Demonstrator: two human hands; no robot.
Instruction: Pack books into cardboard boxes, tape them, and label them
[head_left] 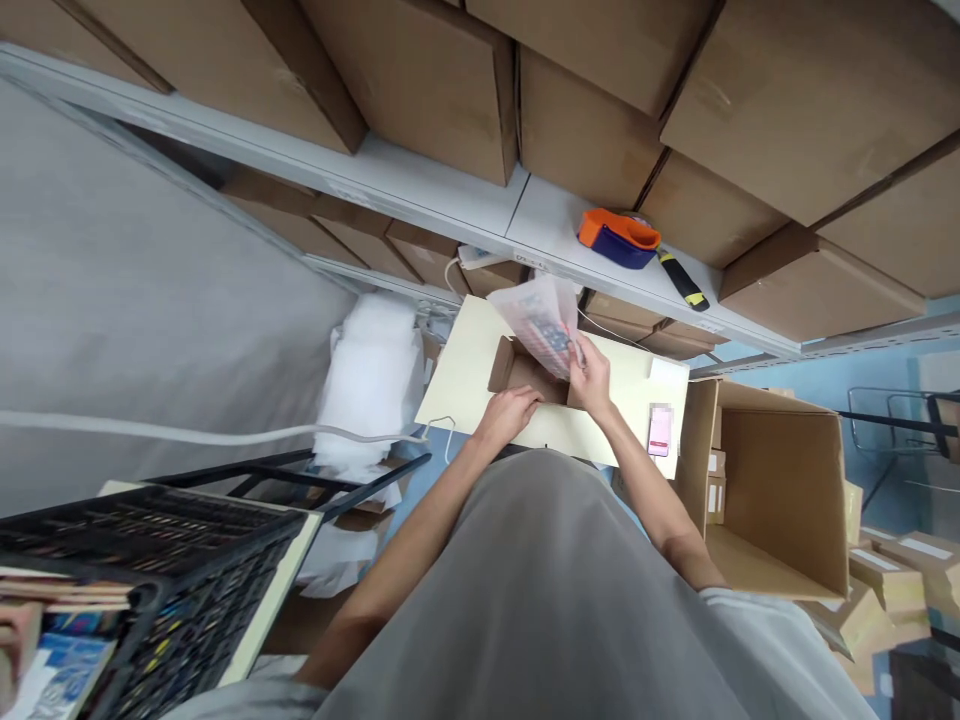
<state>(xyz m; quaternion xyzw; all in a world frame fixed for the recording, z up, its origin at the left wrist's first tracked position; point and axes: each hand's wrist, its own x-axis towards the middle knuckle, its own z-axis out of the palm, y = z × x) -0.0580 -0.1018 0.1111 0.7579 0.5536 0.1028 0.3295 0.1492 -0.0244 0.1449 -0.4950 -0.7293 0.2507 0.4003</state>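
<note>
My right hand grips the lower edge of a translucent plastic bag with red and dark items inside. The bag is tilted over a small open cardboard box on the cream tabletop. At the box's near edge, my left hand has its fingers closed on the cardboard rim. A phone with a lit pink screen lies to the right of the box.
An orange and purple tape dispenser and a black-yellow cutter lie on the shelf above. A large open carton stands right, a black crate left, white foam wrap behind it.
</note>
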